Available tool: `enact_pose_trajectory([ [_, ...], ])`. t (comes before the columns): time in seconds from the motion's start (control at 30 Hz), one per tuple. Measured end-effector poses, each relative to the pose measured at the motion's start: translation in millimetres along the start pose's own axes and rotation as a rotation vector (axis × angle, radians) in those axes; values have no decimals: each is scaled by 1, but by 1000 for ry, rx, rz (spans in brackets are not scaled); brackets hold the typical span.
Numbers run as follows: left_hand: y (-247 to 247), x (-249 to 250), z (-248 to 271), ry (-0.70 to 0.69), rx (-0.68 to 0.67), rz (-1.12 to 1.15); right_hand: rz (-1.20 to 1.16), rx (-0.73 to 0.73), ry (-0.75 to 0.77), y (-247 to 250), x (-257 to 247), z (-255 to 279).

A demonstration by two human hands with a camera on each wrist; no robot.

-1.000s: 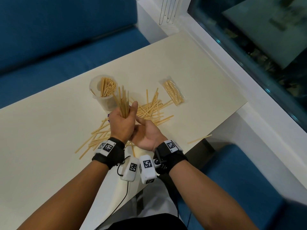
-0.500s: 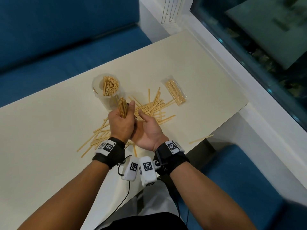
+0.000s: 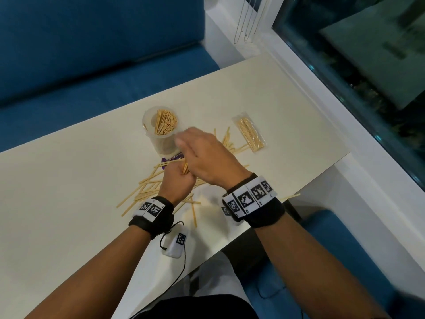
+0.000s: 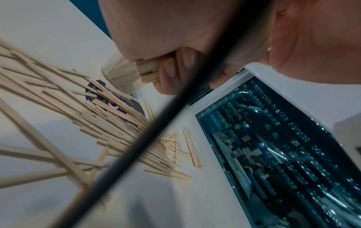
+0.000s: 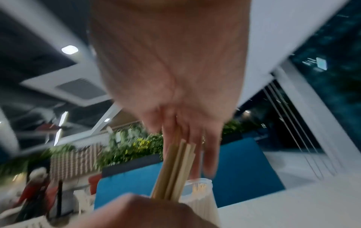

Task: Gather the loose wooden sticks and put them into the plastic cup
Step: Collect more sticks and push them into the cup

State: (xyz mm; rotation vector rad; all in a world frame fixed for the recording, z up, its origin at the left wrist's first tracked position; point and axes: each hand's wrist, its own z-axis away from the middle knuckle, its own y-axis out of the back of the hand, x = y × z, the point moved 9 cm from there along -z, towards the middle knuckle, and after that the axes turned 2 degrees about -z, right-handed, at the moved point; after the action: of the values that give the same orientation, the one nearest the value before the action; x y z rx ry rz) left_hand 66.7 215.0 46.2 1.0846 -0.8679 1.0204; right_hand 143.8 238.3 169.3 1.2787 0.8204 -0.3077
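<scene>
My left hand (image 3: 177,180) grips a bundle of wooden sticks (image 3: 184,168) upright, its fingers (image 4: 171,72) curled round the bundle (image 4: 148,69). My right hand (image 3: 202,153) lies palm down over the bundle's top ends (image 5: 175,166), its fingers (image 5: 209,154) straight. The clear plastic cup (image 3: 161,134), partly filled with sticks, stands just behind and left of both hands; it also shows behind the bundle (image 5: 201,199). Loose sticks (image 3: 147,192) lie scattered on the table (image 3: 69,192) under and around my hands (image 4: 93,123).
A clear packet of sticks (image 3: 250,132) lies right of the pile. A purple card (image 3: 172,157) sits under the sticks beside the cup. One stick (image 3: 291,196) lies at the table's near right edge. Blue seats surround the table; a window runs along the right.
My right hand has turned from palm up beside the left hand to palm down over the stick tops. The left hand has lowered the bundle, which now sticks out less above the fist.
</scene>
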Motion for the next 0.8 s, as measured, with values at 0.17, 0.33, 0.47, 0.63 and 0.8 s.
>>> enact_pose_trajectory([
  [0.17, 7, 2, 3, 2, 7, -24, 36, -76, -110, -21, 16, 3],
  [0.33, 19, 4, 6, 5, -5, -77, 47, -175, -199, -36, 20, -3],
  [0.47, 44, 15, -2, 25, 66, -129, 52, -155, -233, -25, 8, -19],
  [0.63, 87, 76, -26, -186, 190, -235, 53, -67, -221, 21, -36, -63],
  [0.8, 106, 97, -35, -373, 206, -318, 57, 73, -182, 69, -46, -96],
])
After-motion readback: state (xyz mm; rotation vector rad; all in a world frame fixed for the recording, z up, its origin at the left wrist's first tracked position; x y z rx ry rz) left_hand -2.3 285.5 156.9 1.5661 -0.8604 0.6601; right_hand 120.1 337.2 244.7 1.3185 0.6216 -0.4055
